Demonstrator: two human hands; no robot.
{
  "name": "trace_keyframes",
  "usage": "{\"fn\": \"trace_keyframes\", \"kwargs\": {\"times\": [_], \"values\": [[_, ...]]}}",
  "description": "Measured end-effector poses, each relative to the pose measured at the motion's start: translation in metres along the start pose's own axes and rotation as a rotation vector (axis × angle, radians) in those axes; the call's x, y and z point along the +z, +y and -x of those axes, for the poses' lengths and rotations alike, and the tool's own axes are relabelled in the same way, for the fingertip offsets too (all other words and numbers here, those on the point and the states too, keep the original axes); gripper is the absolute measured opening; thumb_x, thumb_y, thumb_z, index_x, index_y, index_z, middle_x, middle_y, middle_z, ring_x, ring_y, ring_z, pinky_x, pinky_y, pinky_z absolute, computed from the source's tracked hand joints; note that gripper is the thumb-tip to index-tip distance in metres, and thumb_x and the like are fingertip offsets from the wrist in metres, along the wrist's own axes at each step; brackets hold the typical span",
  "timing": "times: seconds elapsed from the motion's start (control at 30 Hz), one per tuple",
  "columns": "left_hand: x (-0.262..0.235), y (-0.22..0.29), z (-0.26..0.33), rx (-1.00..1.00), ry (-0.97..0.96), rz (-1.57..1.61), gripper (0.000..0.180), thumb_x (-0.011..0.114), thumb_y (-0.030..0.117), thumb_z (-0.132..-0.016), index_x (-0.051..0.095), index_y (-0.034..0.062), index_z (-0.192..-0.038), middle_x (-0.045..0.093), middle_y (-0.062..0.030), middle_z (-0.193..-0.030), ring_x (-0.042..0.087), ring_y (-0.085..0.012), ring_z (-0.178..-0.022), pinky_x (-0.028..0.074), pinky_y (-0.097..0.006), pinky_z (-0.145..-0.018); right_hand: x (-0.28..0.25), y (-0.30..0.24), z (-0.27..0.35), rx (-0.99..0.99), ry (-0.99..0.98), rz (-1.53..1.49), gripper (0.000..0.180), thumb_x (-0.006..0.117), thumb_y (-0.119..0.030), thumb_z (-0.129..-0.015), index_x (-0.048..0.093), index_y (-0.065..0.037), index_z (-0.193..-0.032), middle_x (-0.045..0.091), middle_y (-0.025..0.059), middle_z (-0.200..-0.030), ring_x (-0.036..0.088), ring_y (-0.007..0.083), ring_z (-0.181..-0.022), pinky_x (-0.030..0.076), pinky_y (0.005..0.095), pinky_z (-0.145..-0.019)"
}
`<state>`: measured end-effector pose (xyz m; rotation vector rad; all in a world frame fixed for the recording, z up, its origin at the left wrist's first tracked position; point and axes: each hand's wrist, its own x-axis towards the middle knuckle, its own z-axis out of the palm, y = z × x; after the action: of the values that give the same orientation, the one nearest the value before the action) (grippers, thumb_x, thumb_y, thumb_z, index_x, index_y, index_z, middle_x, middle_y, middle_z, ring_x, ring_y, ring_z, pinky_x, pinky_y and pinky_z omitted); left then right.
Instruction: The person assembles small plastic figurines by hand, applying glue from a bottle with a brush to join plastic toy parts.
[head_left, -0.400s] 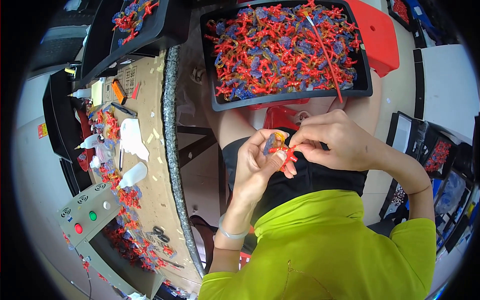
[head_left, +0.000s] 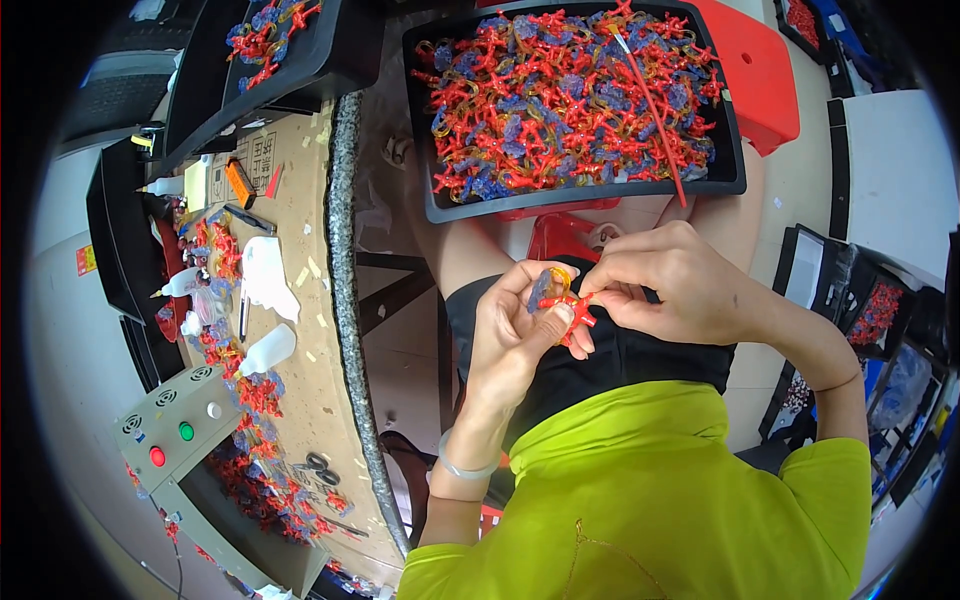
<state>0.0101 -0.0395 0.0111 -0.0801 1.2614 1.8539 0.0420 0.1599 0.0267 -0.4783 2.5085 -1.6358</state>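
My left hand [head_left: 510,335] and my right hand [head_left: 675,285] meet over my lap and together pinch a small red star-shaped plastic piece [head_left: 575,315] with a bluish-purple and yellow part [head_left: 545,285] at its top. The left fingers cup it from below, and the right fingertips press it from the right. Just beyond my hands a black tray [head_left: 440,195] rests on my knees, heaped with several red, purple and orange pieces of the same kind. A long red stick [head_left: 655,110] lies across the heap.
A cardboard-topped workbench [head_left: 310,330] runs along the left with white glue bottles [head_left: 268,350], scissors [head_left: 320,465], scattered red pieces and a grey control box [head_left: 175,425] with red and green buttons. A red stool [head_left: 765,85] stands behind the tray. More black trays [head_left: 870,300] sit at right.
My fingers have shifted slightly on the small red piece; both hands stay in the same place over my lap.
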Motion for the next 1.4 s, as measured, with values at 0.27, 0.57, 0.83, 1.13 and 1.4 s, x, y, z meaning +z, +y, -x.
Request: {"fn": "trace_keyframes", "kwargs": {"times": [0.27,0.57,0.83,1.13,1.4], "values": [[-0.0028,-0.0008,0.0009,0.0,0.003,0.013,0.025,0.056,-0.002,-0.086,0.048,-0.0086,-0.108,0.061,-0.0139,-0.081,0.061,-0.018,-0.061,0.052,-0.028,-0.056,0.0004,-0.0005,-0.0028,0.013,-0.016,0.008,0.012,0.064,0.003,-0.074,0.066,0.002,-0.086,0.062,0.0111,-0.069,0.059,0.019,-0.054,0.045,0.0299,-0.051],[-0.0058,-0.0009,0.0001,-0.006,-0.005,0.031,0.026,0.058,0.0,-0.086,0.048,-0.0083,-0.108,0.06,-0.0131,-0.08,0.061,-0.0176,-0.061,0.052,-0.027,-0.055,0.0021,-0.0001,-0.0053,0.008,-0.013,0.011,0.012,0.063,0.004,-0.074,0.066,0.002,-0.086,0.062,0.0116,-0.07,0.058,0.0196,-0.054,0.046,0.0302,-0.052],[-0.0073,-0.0006,0.0003,0.0,-0.002,0.035,0.027,0.058,0.001,-0.086,0.049,-0.0084,-0.109,0.06,-0.0128,-0.08,0.061,-0.0174,-0.061,0.052,-0.027,-0.055,0.0037,-0.0005,-0.0059,-0.008,0.018,0.011,0.014,0.064,0.004,-0.073,0.066,0.002,-0.087,0.062,0.0113,-0.071,0.059,0.0189,-0.055,0.046,0.0302,-0.053],[-0.0075,0.0004,0.0011,0.003,-0.01,0.039,0.027,0.059,0.002,-0.086,0.049,-0.0083,-0.109,0.061,-0.0131,-0.081,0.061,-0.0173,-0.061,0.052,-0.027,-0.055,0.0039,-0.0026,-0.0066,0.003,0.007,0.012,0.014,0.064,0.004,-0.073,0.066,0.002,-0.087,0.063,0.0111,-0.072,0.059,0.018,-0.054,0.047,0.0294,-0.053],[-0.007,0.0013,0.0015,0.009,-0.012,0.035,0.027,0.058,0.001,-0.086,0.048,-0.0087,-0.109,0.06,-0.0136,-0.08,0.061,-0.0175,-0.06,0.052,-0.027,-0.055,0.004,-0.0034,-0.006,0.0,0.02,0.006,0.014,0.064,0.004,-0.073,0.066,0.002,-0.087,0.062,0.0107,-0.071,0.058,0.0178,-0.054,0.045,0.0298,-0.051]]}}
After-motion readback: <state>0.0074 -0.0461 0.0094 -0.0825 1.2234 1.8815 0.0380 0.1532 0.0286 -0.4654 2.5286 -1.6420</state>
